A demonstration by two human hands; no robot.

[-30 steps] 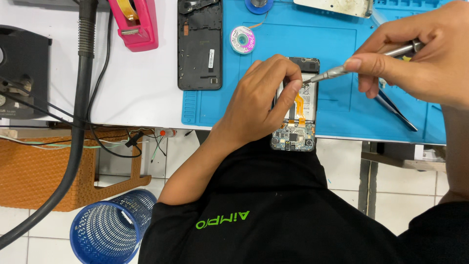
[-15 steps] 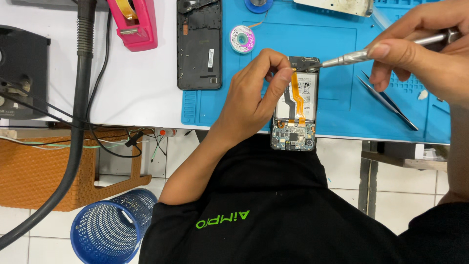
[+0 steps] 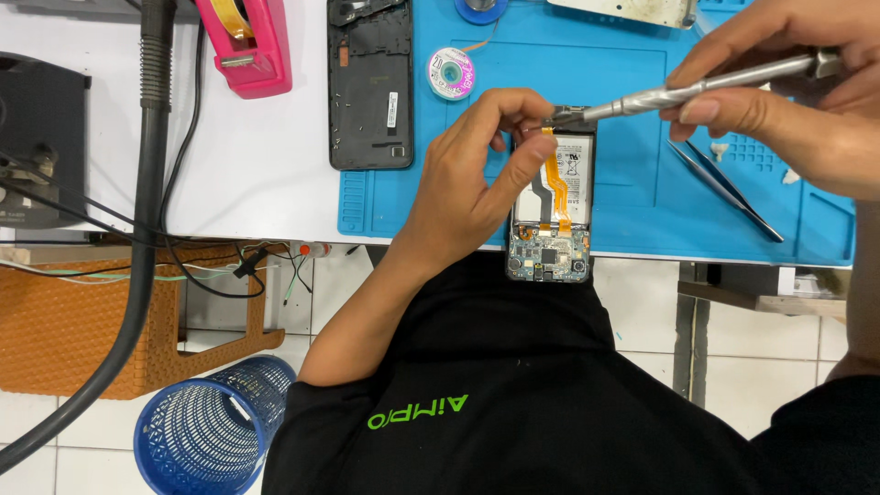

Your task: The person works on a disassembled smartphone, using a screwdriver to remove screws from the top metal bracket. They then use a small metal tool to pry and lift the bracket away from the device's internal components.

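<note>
Opened phone (image 3: 550, 213) overhangs near edge of blue mat (image 3: 632, 110), circuit board exposed. Left hand (image 3: 477, 179) fingers pinch phone's far end, steadying. Right hand (image 3: 788, 96) fingers pressed around metal screwdriver (image 3: 678, 90); tip at phone's far corner. Tweezers (image 3: 724, 188) right of phone.

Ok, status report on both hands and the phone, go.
Left hand pinching the top edge of the opened phone. Right hand holding a metal screwdriver, tip at the phone's top corner. Tweezers lying nearby on the blue mat, clear of the work.
</note>
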